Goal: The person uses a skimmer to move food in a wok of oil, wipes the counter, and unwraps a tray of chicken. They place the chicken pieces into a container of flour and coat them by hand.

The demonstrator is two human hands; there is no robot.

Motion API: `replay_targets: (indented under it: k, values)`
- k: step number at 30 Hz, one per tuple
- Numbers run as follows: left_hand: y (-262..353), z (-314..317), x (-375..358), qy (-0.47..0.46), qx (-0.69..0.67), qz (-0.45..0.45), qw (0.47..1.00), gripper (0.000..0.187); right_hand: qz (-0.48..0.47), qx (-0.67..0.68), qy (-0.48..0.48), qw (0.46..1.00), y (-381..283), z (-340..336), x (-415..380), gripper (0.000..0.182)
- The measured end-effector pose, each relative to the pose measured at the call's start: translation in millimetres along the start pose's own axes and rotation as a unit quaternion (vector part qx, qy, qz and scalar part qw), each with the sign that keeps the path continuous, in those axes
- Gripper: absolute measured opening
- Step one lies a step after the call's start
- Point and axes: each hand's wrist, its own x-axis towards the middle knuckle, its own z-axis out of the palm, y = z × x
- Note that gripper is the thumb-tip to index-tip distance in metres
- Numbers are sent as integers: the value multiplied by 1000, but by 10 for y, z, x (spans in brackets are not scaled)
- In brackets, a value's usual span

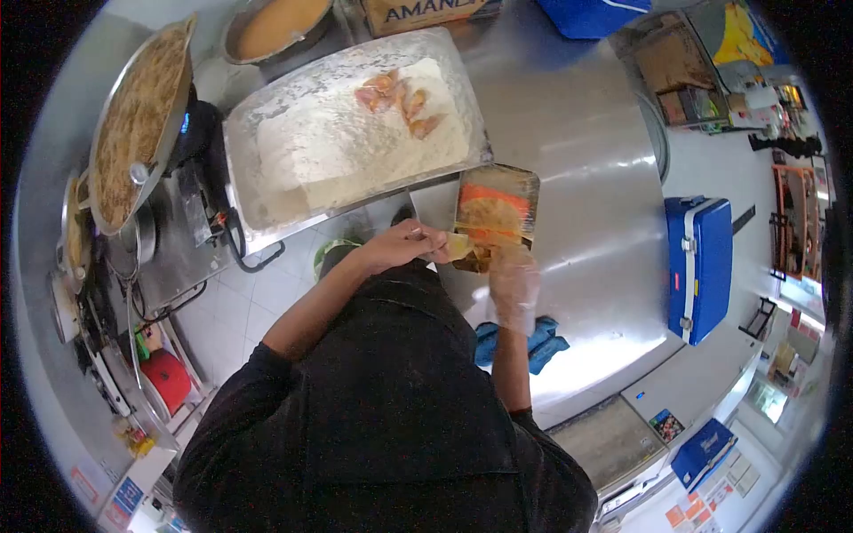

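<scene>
The left hand [407, 245] has its fingers closed on a small pale yellow item [459, 246] of unclear shape. The right hand [514, 289], in a clear plastic glove, is blurred at the near end of the rectangular metal container [498, 175]; whether its fingers are apart or clamped on something cannot be told. The yellow item is at the container's near left corner. Inside the container are a bright orange band and tan, mushy-looking contents.

The container lies on the brushed steel table [586, 160], just beside the near right corner of a large rectangular metal tray [482, 140]. The tray holds white flour [324, 147], with several orange-pink raw pieces [382, 92] on it toward the far right. Beyond the tray are a round metal bowl of orange-tan liquid [283, 25] and a cardboard box printed "AMANDA" [426, 13]. To the left, a wide round metal pan [188, 84] holds brown, frothy contents, with a round dial [139, 173] at its rim. A crumpled dark blue cloth [542, 346] lies on the table to the right of the right forearm. Farther right stands a blue cooler with white trim [706, 266].
</scene>
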Motion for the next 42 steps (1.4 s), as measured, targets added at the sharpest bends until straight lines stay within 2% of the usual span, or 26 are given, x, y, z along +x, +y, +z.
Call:
replay_targets:
  k: [1, 3, 5, 6, 8, 11, 14, 16, 18, 21, 24, 27, 30, 33, 34, 36, 39, 40, 42]
  values:
    - [-13, -10, 4, 4, 5, 1, 1000, 40, 19, -2, -27, 999, -18, -341, 58, 20]
    - [-30, -15, -2, 8, 15, 1, 1000, 40, 11, 125, -39, 991, 11, -774, 268, 23]
    - [13, -11, -29, -6, 11, 13, 1000, 40, -6, 275, -25, 961, 33, -811, 556, 28]
    - [19, 0, -40, -14, 8, 18, 1000, 39, -18, 360, -6, 933, 21, -764, 717, 30]
    - [-109, -25, 7, -9, -7, -3, 1000, 39, 2, 570, 13, 822, -322, -1075, 964, 27]
    - [-127, -19, 7, 9, 26, -9, 1000, 39, 44, 579, 101, 808, -525, -903, 1089, 22]
    - [-81, -16, -22, 8, 12, 2, 1000, 40, 3, 479, 88, 873, -336, -912, 880, 21]
    - [-48, 2, -58, 7, -10, 0, 1000, 40, 8, 428, -13, 903, -70, -725, 634, 20]
    - [27, 21, -79, 7, -12, -9, 1000, 40, -25, 331, -96, 938, 148, -368, 367, 17]
    - [-44, 1, -27, -13, 0, -11, 1000, 40, 29, 212, -100, 972, 117, 452, 27, 16]
    - [65, 49, -26, -17, 26, -33, 999, 40, -12, 227, 83, 970, -109, 812, -41, 13]
    - [28, 51, -1, -32, 38, -30, 998, 39, 0, 210, 24, 977, -131, 1022, -58, 14]
    - [13, 33, 8, -28, 26, -28, 999, 39, -4, 284, 83, 955, -52, 1037, -69, 14]
    - [82, 48, -39, 19, -4, -37, 999, 39, 48, 359, 36, 931, 129, 911, -144, 18]
    - [85, 45, -44, 41, 7, -30, 999, 40, 97, 479, -11, 873, 218, 930, -183, 19]
    - [34, 4, -12, 38, -8, -30, 999, 45, 184, 687, -94, 697, 364, 916, -237, 23]
    - [-1, 16, 32, 39, -29, -28, 998, 46, 278, 810, -131, 499, 439, 781, -351, 23]
    - [-1, 11, 35, 41, -35, -27, 998, 45, 268, 826, -115, 483, 454, 861, -396, 24]
    - [19, 15, 9, 43, -23, -32, 998, 45, 220, 775, -93, 585, 471, 986, -402, 23]
